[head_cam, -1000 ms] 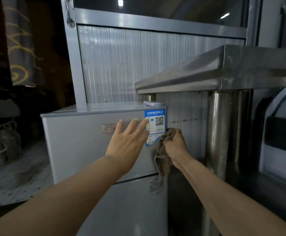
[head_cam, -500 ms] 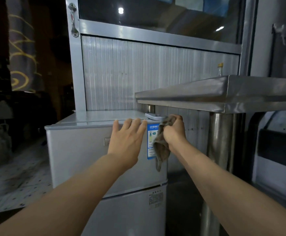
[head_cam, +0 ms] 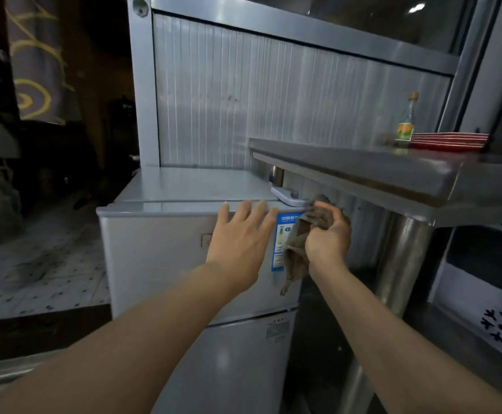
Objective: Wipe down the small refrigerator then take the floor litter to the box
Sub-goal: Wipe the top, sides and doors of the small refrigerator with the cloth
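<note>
Head view: left hand lies flat, fingers spread, on the small refrigerator door — right hand grips a brown rag at its top corner.

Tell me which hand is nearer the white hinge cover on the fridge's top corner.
Right. The right hand, gripping the cloth, sits just beside the white hinge cover; the left hand lies flat on the door, further left.

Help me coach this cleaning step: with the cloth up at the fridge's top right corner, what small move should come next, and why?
Probably sweep the cloth leftward along the refrigerator's top edge. The right hand grips it bunched at the top right corner beside the white hinge cover, while the left hand lies flat on the door, steadying it.
</note>
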A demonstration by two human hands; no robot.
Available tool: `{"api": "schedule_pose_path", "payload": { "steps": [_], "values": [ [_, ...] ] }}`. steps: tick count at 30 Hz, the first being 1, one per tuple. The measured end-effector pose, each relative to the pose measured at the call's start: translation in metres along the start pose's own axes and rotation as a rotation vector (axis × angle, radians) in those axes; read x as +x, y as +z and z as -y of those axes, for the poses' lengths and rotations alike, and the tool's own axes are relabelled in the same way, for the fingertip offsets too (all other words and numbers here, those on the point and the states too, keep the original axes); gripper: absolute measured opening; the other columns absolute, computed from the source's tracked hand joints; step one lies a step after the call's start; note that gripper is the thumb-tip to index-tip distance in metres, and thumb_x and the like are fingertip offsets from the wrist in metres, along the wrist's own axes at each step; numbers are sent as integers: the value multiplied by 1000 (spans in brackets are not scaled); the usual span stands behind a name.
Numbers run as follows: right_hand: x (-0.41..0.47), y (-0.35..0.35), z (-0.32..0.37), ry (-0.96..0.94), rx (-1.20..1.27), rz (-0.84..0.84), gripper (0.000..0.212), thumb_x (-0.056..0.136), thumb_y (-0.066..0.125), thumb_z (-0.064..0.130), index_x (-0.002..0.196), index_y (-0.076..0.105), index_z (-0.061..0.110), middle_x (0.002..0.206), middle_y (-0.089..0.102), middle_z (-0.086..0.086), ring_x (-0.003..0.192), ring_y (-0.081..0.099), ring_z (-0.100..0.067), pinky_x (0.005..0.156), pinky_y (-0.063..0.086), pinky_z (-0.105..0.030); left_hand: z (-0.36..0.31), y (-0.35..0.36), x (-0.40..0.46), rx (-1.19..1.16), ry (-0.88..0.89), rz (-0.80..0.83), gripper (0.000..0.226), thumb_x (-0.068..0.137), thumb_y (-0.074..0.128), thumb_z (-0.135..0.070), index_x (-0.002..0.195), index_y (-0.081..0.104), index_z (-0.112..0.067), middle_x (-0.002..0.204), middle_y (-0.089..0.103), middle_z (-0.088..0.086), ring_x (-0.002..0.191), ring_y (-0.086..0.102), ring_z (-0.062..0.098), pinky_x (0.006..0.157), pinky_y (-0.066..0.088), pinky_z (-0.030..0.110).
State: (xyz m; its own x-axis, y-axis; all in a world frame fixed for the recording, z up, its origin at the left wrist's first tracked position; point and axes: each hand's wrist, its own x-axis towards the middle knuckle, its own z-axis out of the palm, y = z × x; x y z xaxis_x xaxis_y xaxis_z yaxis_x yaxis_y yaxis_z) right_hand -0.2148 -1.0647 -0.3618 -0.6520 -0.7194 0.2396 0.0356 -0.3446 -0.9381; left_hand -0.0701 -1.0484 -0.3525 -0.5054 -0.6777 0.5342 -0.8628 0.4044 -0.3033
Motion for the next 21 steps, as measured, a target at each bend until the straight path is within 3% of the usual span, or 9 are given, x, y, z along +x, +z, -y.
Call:
{"api": "schedule_pose_path", "payload": {
  "steps": [3, 5, 8, 11, 13, 16, 19, 21],
  "values": [
    [-12, -4, 15, 8, -129, 9, 37, 92, 45, 2, 102, 58, 35, 102, 50, 13, 88, 59, -8, 51, 47, -11, 6, -13, 3, -77, 23, 106, 95, 74, 68, -20, 144, 4, -19, 151, 13, 5, 138, 15, 27, 111, 19, 46],
    [-21, -6, 30, -13, -202, 47, 40, 89, 43, -6, 100, 59, 29, 101, 49, 15, 91, 58, -7, 55, 50, -9, 13, -24, 4, -134, 37, 196, 93, 77, 65, -20, 145, 3, -19, 152, 9, 4, 140, 12, 26, 112, 18, 44],
    [-34, -4, 59, 54, -330, 125, 44, 87, 44, -9, 96, 59, 31, 111, 58, -1, 99, 60, -16, 83, 56, -36, 23, -46, 5, -222, 16, 335, 90, 81, 62, -22, 147, 1, -16, 155, 4, 4, 142, 5, 24, 112, 16, 41],
    [-42, 3, 95, 104, -379, 217, 43, 87, 47, -10, 106, 59, 26, 112, 59, -3, 106, 59, -20, 96, 50, -43, 39, -74, 3, -300, -65, 449, 87, 83, 59, -21, 148, 1, -18, 157, -1, 1, 144, 1, 22, 113, 16, 41],
    [-46, 11, 122, 150, -383, 288, 40, 89, 52, -5, 113, 54, 27, 108, 59, 3, 102, 59, -13, 92, 52, -35, 54, -97, 4, -349, -117, 502, 85, 84, 58, -21, 148, 2, -19, 157, 0, -1, 144, 2, 20, 113, 17, 41],
    [-47, 29, 160, 246, -423, 347, 42, 87, 58, -2, 114, 44, 28, 97, 59, 6, 88, 60, -6, 75, 52, -19, 80, -134, 8, -405, -201, 559, 84, 84, 59, -22, 148, 4, -20, 156, 5, -2, 143, 6, 19, 114, 18, 38],
    [-46, 53, 192, 337, -494, 380, 38, 85, 63, 2, 113, 44, 19, 102, 61, -5, 97, 61, -20, 90, 51, -33, 108, -170, 17, -435, -281, 610, 84, 85, 60, -26, 148, 5, -21, 156, 8, -3, 143, 9, 18, 113, 18, 37],
    [-43, 69, 210, 362, -521, 409, 36, 85, 64, 2, 113, 46, 16, 103, 60, -5, 98, 60, -20, 93, 50, -34, 126, -190, 24, -444, -334, 635, 83, 85, 60, -28, 148, 7, -21, 156, 10, -3, 142, 12, 18, 112, 20, 39]
  ]
}}
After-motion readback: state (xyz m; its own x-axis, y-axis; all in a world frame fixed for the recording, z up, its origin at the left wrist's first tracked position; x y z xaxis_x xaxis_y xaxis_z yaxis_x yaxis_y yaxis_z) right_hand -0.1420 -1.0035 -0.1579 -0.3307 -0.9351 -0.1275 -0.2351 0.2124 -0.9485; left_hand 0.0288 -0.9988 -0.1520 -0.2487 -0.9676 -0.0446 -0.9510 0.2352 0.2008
